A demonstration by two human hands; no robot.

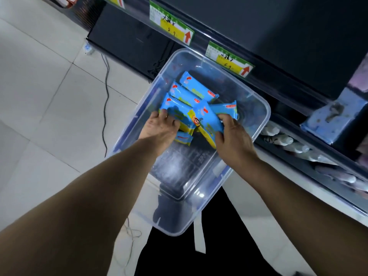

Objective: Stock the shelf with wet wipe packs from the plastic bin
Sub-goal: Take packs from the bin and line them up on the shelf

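Far end of bin (265,118): packs (191,94), overlapping. Behind and right of bin: shelf (282,64), tags (229,58) on its edge. Left of bin: cable (107,90) on floor (39,86).

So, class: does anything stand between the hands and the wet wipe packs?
Nothing visible does. The plastic bin has no lid on it, and the left hand and right hand each grip wet wipe packs inside it.

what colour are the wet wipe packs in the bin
The wet wipe packs are bright blue, head view.
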